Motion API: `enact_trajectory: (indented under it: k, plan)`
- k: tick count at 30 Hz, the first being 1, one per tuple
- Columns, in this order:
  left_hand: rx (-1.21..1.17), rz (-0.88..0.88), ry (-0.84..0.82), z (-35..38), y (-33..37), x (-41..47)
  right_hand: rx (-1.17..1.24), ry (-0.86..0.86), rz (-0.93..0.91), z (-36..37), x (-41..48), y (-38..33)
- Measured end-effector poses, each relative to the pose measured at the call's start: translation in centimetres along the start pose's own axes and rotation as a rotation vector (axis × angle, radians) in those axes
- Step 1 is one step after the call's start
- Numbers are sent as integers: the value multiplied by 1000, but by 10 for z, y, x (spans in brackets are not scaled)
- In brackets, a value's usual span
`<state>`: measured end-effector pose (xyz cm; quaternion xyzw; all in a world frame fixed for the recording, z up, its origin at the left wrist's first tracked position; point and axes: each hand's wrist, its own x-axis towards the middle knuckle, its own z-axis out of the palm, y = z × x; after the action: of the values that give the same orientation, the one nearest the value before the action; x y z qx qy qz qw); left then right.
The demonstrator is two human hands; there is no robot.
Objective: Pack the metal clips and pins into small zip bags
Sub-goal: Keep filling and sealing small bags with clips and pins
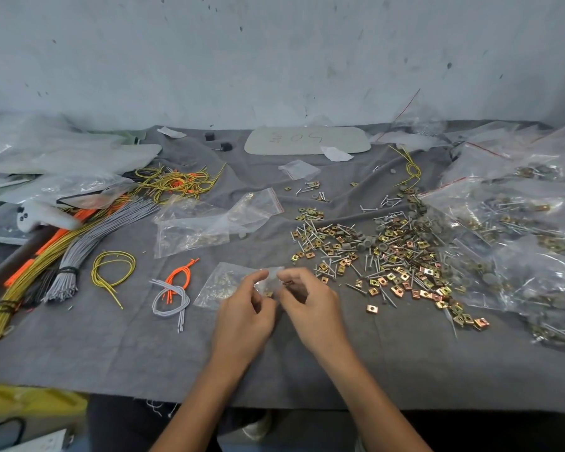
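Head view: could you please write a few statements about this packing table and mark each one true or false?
1. The left hand and right hand both pinch a small clear plastic zip bag. True.
2. The loose pile of brass-coloured square clips and silver pins lies left of both hands. False: it lies to their right.
3. A small bundle of orange and grey cords lies left of the hands. True.
4. The table is covered with a red cloth. False: a grey cloth covers it.
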<state>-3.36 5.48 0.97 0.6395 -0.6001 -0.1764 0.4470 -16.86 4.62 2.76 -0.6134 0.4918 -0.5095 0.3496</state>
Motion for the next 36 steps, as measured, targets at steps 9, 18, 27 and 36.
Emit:
enact_trajectory:
  k: [9, 18, 27, 36]
  plan:
    - [-40, -6, -23, -2, 2, -1, -27, -46, -14, 2, 1, 0]
    - [-104, -36, 50, -5, 5, -1, -631, -29, -103, -7, -15, 12]
    - [-277, -145, 60, -6, 2, 0, -614, -101, -128, -7, -15, 11]
    - [-249, -127, 39, -5, 1, 0, -397, 21, -103, -10, -18, 11]
